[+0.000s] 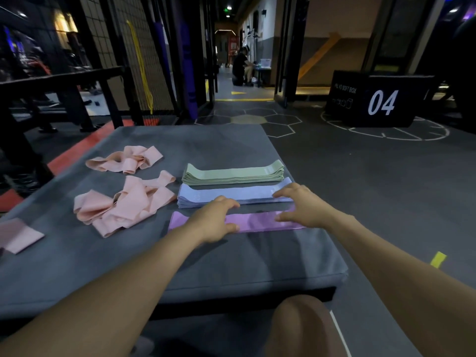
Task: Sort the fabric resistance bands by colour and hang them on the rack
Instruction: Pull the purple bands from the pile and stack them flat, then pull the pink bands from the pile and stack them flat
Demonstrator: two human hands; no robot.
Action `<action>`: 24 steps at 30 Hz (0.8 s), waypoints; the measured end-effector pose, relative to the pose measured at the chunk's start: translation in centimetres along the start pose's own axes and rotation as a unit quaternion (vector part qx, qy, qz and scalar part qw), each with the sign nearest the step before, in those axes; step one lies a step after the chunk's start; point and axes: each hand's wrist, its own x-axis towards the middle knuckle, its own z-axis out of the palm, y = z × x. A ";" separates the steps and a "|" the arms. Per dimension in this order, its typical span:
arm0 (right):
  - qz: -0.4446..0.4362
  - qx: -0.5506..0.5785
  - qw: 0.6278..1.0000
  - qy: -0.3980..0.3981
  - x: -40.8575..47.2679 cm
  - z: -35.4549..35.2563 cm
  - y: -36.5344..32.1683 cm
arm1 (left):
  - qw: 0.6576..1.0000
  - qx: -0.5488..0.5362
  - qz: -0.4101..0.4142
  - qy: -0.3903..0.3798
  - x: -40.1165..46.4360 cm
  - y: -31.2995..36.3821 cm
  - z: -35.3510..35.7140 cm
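Bands: we are sorting; green stack (233, 173), blue stack (231, 195), purple band (257, 222) lying near mat (231, 261) right edge. Left hand (215, 224), right hand (301, 204) hovering, grips apart, clasping nothing. Pink bands (123, 199) awaiting straightening next; hanging not begun.

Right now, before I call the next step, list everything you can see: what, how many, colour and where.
green bands: one neat stack, pale green, far row on the mat's right half
blue bands: one neat stack, pale blue, middle row
purple bands: flat layer, count unclear, lilac, near row
pink bands: two loose tangles and a flat piece at the left edge, peach pink, mat's left half
mat: one, grey, under everything
plyo box: one, black, marked 04, floor far right
yellow strap: one, hanging on the mesh wall, far left
left hand: fingers spread over purple and blue bands
right hand: fingers spread over the same two rows
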 end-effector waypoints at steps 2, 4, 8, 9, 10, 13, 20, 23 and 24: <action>-0.008 0.013 1.000 0.016 0.0 0.4 -2.4 | 1.000 0.004 -0.012 0.021 -1.7 -0.6 -1.2; -0.025 0.036 0.999 0.017 0.2 1.1 -5.2 | 0.999 0.008 -0.020 0.044 -3.6 -1.5 -2.5; -0.052 0.082 0.995 0.015 0.9 3.1 -11.4 | 0.995 0.025 -0.045 0.082 -7.5 -4.5 -5.2; -0.057 0.092 0.994 0.014 1.3 3.7 -12.9 | 0.994 0.024 -0.055 0.089 -8.4 -5.6 -5.8; -0.064 0.097 0.993 0.013 1.6 4.1 -14.5 | 0.993 0.021 -0.069 0.093 -9.3 -6.6 -6.3; -0.097 0.098 0.990 0.004 3.3 5.6 -18.8 | 0.989 0.014 -0.102 0.110 -11.6 -9.9 -7.7; -0.117 0.071 0.990 -0.011 8.1 10.2 -25.2 | 0.971 -0.044 -0.169 0.161 -14.5 -17.5 -9.2; -0.133 0.031 0.990 -0.015 9.8 12.4 -27.1 | 0.967 -0.044 -0.188 0.166 -15.3 -19.7 -9.2; -0.137 0.013 0.990 -0.014 10.2 13.0 -27.7 | 0.966 -0.039 -0.194 0.166 -15.5 -20.3 -9.2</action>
